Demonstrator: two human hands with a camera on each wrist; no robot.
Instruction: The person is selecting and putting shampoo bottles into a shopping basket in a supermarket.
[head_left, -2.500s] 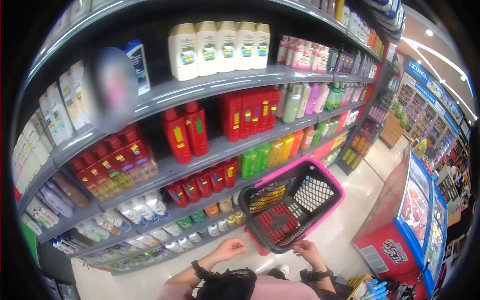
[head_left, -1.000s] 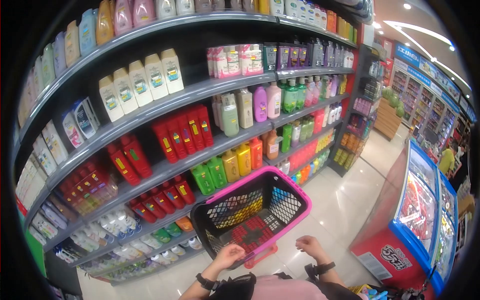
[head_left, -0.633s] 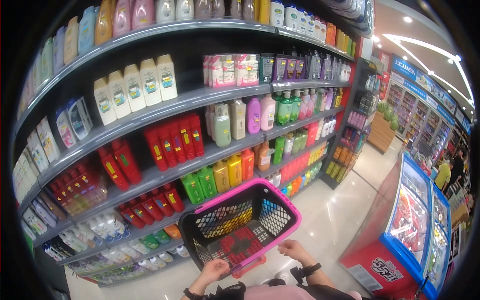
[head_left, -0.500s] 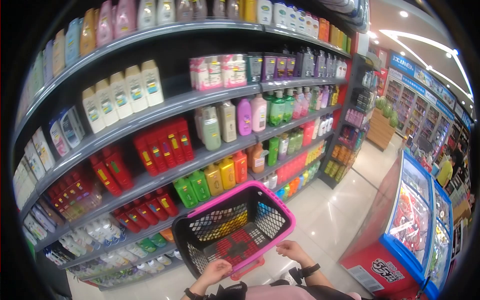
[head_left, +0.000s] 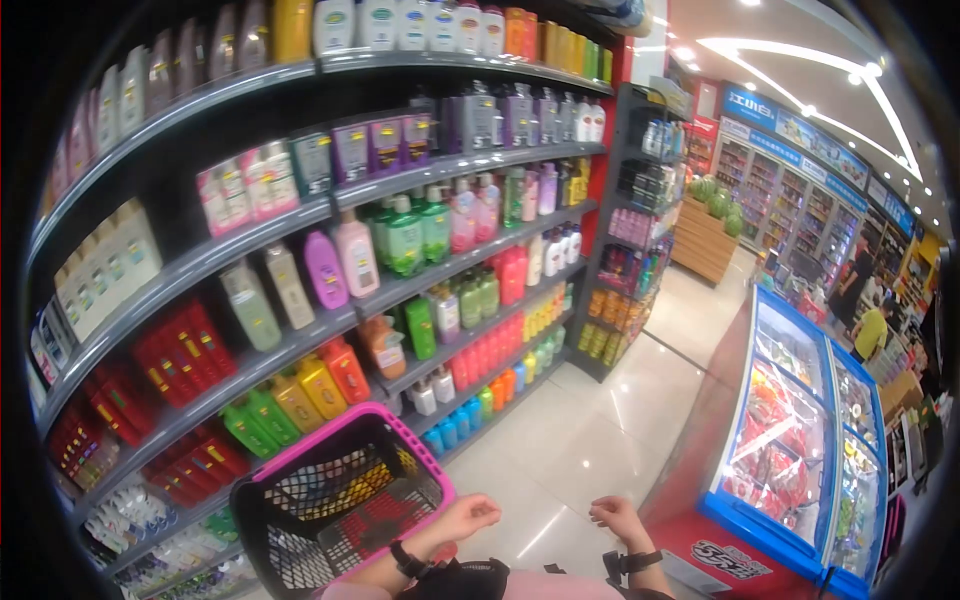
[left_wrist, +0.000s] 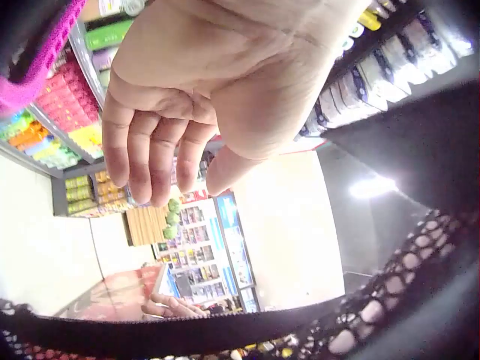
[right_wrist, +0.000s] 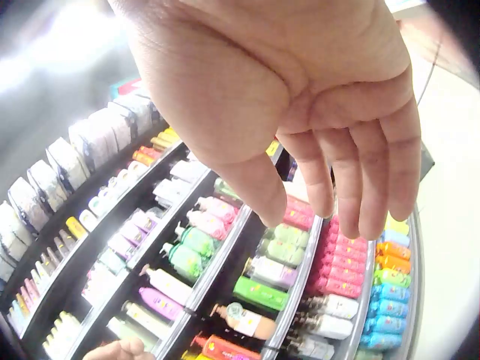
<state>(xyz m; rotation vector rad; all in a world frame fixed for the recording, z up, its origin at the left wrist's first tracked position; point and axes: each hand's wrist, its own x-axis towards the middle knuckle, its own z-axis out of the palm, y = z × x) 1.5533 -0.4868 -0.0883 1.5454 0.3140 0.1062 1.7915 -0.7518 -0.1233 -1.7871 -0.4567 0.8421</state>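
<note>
A black shopping basket with a pink rim (head_left: pixel 412 437) stands at the lower left of the head view, and only its meshed walls and floor show inside. My left hand (head_left: pixel 470 515) hovers by the basket's right side, its forearm overlapping the rim. In the left wrist view the palm of this left hand (left_wrist: pixel 210 90) faces the camera with relaxed fingers, holding nothing. Farther right, over the floor, my right hand (head_left: pixel 618 518) hangs with loosely bent fingers. The right wrist view shows that right hand (right_wrist: pixel 300 112) with nothing in its grasp.
Curved grey shelves (head_left: pixel 240 220) on the left carry rows of bottles, among them green pump bottles (head_left: pixel 435 225) and a purple bottle (head_left: pixel 325 270). A blue-edged chest freezer (head_left: pixel 790 420) stands at the right. Tiled floor (head_left: pixel 580 440) runs between them toward a wooden crate (head_left: pixel 700 240).
The head view has turned right, so shelves, basket and freezer sit farther left in it. Earlier the left hand overlapped the basket's near edge; now it is past the right side. Both hands stay empty.
</note>
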